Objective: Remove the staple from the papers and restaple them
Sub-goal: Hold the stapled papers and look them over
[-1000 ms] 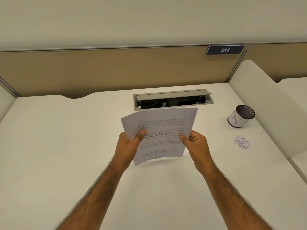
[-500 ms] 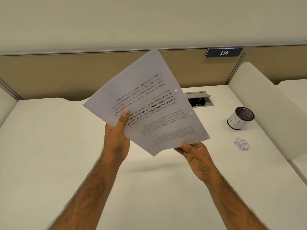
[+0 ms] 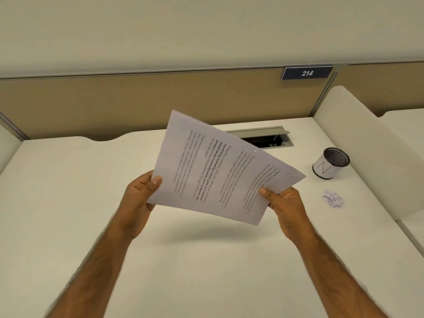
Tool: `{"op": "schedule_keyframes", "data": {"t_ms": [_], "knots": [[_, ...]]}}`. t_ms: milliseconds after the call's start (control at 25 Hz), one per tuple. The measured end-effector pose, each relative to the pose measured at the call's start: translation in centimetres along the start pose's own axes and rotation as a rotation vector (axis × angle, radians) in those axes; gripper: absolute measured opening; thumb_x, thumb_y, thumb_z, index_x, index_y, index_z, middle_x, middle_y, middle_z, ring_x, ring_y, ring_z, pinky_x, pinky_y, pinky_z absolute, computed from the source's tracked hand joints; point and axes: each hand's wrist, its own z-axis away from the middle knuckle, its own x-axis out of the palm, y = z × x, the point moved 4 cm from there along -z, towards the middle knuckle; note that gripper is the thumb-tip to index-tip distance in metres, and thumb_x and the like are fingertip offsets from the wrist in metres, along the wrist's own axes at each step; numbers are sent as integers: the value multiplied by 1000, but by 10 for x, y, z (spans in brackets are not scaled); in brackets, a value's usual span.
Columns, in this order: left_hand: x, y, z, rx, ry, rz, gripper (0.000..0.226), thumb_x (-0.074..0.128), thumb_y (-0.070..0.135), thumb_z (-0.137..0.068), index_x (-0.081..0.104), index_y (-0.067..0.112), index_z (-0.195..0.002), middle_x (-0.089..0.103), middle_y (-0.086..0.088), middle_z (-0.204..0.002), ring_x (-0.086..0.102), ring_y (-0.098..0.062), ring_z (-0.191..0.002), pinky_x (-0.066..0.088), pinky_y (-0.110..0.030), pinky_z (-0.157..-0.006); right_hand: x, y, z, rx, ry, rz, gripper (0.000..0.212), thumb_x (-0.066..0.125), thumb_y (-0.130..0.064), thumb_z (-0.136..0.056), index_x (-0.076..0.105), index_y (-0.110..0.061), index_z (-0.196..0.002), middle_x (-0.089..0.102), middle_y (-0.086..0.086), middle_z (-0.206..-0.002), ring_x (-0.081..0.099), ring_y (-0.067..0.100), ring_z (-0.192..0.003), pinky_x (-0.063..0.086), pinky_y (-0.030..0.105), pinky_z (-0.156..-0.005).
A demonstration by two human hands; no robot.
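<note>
Left hand pinches the near left corner of the papers, thumb on top, and the right hand grips the lower right edge the same way. Held so, the sheets hang tilted in the air above the desk, print facing up, probably so the corners can be checked for the staple, which I cannot make out. No stapler shows. A small cup and a heap of scraps sit well to the right.

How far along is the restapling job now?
Done: nothing that shows; no staple can be made out on the papers. In hand: the left hand and right hand pinch the papers above the desk. Remaining: removing and restapling; no stapler is in view.
</note>
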Motion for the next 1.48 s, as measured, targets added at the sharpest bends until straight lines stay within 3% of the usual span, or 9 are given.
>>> {"op": "schedule_keyframes", "data": {"t_ms": [120, 200, 360, 520, 720, 880, 1000, 1160, 1480], "knots": [[-7, -5, 7, -50, -62, -186, 58, 86, 56, -72, 77, 22, -118, 77, -7, -122, 73, -26, -112, 61, -30, -87, -6, 2, -1, 6, -15, 155, 24, 67, -1, -90, 70, -16, -109, 76, 6, -110, 70, 24, -103, 55, 42, -93], [-5, -13, 12, -63, -67, -232, 66, 89, 68, -58, 81, 26, -109, 79, -4, -115, 76, -24, -105, 61, -26, -82, -4, 4, -1, 10, -25, 214, 23, 67, -3, -91, 69, -15, -110, 76, 4, -108, 71, 22, -100, 57, 38, -89], [-1, -29, 14, -80, -89, -336, 20, 77, 46, -77, 79, 48, -97, 80, 11, -103, 76, -14, -99, 61, -22, -79, -3, 11, 0, 4, -9, 268, 20, 67, -5, -92, 70, -19, -107, 77, 2, -103, 73, 20, -95, 57, 31, -81], [5, -46, 11, -65, -7, -333, 28, 71, 40, -81, 70, 39, -109, 79, 18, -102, 75, -12, -99, 63, -28, -81, -4, 17, 2, 32, -15, 299, 22, 67, -9, -92, 69, -26, -105, 77, -5, -100, 73, 17, -91, 59, 27, -76], [9, -68, 6, -57, 54, -279, 24, 70, 41, -84, 74, 45, -108, 79, 13, -107, 74, -13, -102, 60, -38, -90, -7, 24, -3, 37, 34, 312, 25, 68, -9, -92, 66, -27, -109, 73, -3, -105, 70, 19, -96, 57, 30, -84], [11, -80, 6, -69, 60, -282, 27, 72, 43, -82, 74, 43, -109, 79, 12, -108, 74, -14, -103, 59, -36, -89, -12, 31, -7, 56, 54, 297, 28, 67, -6, -92, 66, -17, -118, 73, 4, -109, 69, 24, -99, 56, 32, -88], [7, -93, 9, -115, 58, -304, 37, 75, 50, -77, 73, 36, -111, 80, 13, -105, 75, -15, -102, 60, -34, -87, -17, 42, -6, 93, 33, 279, 29, 63, 0, -93, 65, -19, -115, 73, 1, -108, 68, 21, -102, 54, 25, -83], [10, -106, 12, -147, 64, -328, 33, 68, 46, -83, 69, 39, -115, 79, 14, -105, 73, -13, -105, 60, -37, -92, -22, 53, -5, 110, 64, 295, 29, 61, -1, -95, 64, -12, -122, 72, 5, -110, 67, 24, -107, 52, 22, -83], [4, -100, 9, -132, 109, -306, 34, 70, 47, -80, 74, 32, -110, 81, 10, -100, 76, -19, -98, 61, -28, -79, -21, 43, -7, 97, 61, 311, 26, 57, 0, -96, 65, -16, -114, 72, 2, -105, 67, 20, -100, 54, 20, -75]]}}
